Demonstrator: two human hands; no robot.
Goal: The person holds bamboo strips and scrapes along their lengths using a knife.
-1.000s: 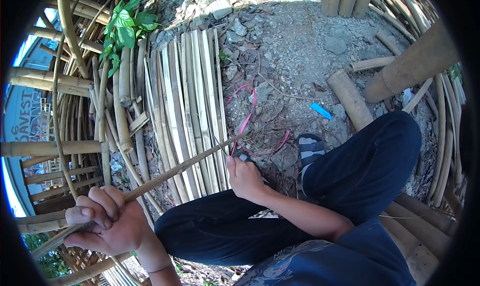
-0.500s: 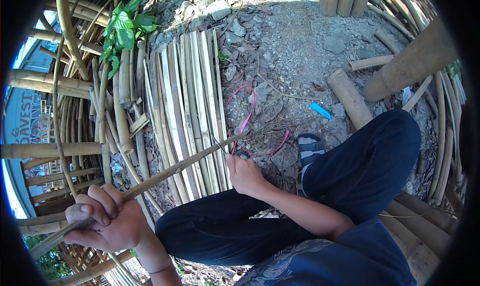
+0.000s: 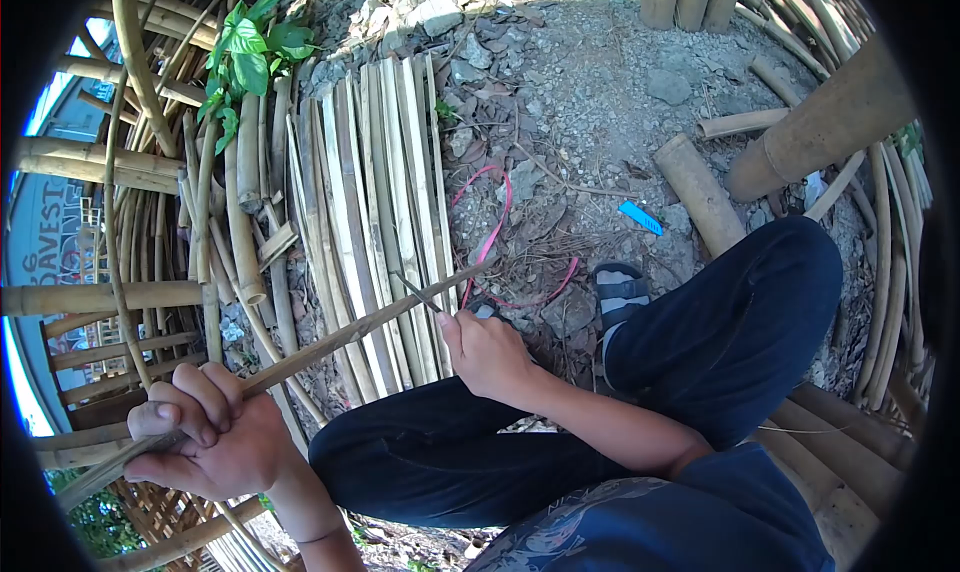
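Observation:
A long thin bamboo strip runs diagonally from the lower left up to the middle of the view. My left hand is wrapped round its lower part, palm up. Near the strip's upper end, my right hand is closed on a thin knife, whose dark blade crosses the strip. The handle is mostly hidden inside my fingers. Beneath the strip, several split bamboo slats lie side by side on the ground.
Pink strapping and a blue object lie on the stony ground. A thick bamboo pole slants in at the right, near a cut bamboo piece. Bamboo framework and a leafy plant are at the left.
My right hand has shifted slightly left and turned, bringing the blade further left along and across the strip. My left hand and the strip have hardly moved.

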